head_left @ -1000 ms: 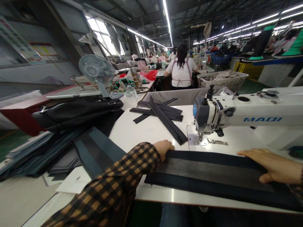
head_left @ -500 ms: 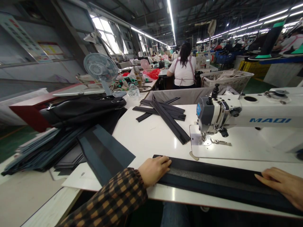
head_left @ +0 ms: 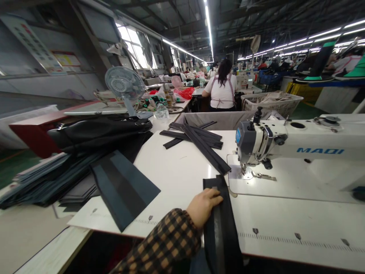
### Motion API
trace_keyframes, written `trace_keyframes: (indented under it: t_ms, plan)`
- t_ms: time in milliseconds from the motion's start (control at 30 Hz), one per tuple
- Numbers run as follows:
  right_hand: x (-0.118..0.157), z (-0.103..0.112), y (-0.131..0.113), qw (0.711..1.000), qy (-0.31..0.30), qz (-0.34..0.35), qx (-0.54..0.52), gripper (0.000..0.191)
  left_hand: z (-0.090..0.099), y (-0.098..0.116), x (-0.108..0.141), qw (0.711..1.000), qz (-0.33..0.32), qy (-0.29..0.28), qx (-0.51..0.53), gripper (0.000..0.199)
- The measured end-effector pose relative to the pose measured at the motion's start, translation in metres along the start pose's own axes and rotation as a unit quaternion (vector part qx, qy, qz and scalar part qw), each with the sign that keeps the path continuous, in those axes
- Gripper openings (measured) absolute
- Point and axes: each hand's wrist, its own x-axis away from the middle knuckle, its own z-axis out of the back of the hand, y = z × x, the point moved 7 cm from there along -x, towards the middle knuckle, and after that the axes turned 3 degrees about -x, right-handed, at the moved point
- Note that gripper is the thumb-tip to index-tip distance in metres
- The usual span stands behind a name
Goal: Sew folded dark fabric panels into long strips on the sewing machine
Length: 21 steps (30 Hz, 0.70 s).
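My left hand [head_left: 204, 207], in a checked sleeve, has its fingers closed together on the far part of a black strip [head_left: 228, 224]. The strip has folded long edges and a greyish band down its middle. It now runs toward me across the table's front edge, where its near end drops out of view. My right hand is out of view. Just beyond the strip lies a crossed pile of similar black strips [head_left: 203, 146]. To the right stands a white sewing machine [head_left: 313, 140], its needle area a little beyond the strip's far end.
A dark blue-grey panel [head_left: 142, 190] with a black band lies left on the white table [head_left: 171, 171]. Stacked dark pieces [head_left: 34, 182] and a black bag-like piece [head_left: 99, 133] are farther left. A fan [head_left: 124, 83], a basket [head_left: 270, 101] and a seated co-worker [head_left: 222, 89] are ahead.
The black strip has turned from lying crosswise along the table edge to pointing toward me. My left hand has shifted right with it; my right hand has left the view.
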Motion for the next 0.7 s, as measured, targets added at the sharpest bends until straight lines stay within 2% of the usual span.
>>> trace_keyframes:
  t_ms: [133,200,267,333,433,533,700]
  plan:
    - [-0.029,0.000,-0.001,0.999,-0.016,-0.031,-0.001,0.028,-0.010,0.048,-0.015,0.995,-0.097,0.015,0.033,0.031]
    - [-0.033,-0.004,0.005,0.998,-0.026,-0.062,0.003,0.027,-0.015,0.064,-0.025,0.993,-0.109,0.011,0.031,0.029]
    - [-0.035,-0.011,0.019,0.994,-0.048,-0.102,0.008,0.035,-0.018,0.074,-0.035,0.993,-0.114,0.005,0.025,0.026]
    - [-0.038,-0.021,0.038,0.988,-0.077,-0.129,0.014,0.043,-0.021,0.080,-0.041,0.994,-0.110,-0.001,0.018,0.024]
    - [-0.041,-0.035,0.055,0.985,-0.115,-0.125,0.027,0.049,-0.021,0.084,-0.045,0.995,-0.097,-0.003,0.015,0.023]
    - [-0.042,-0.041,0.059,0.983,-0.136,-0.116,0.043,0.053,-0.020,0.084,-0.047,0.996,-0.087,0.015,0.021,0.024]
    - [-0.043,-0.039,0.058,0.984,-0.136,-0.110,0.035,0.055,-0.018,0.086,-0.052,0.995,-0.099,0.032,0.010,0.022]
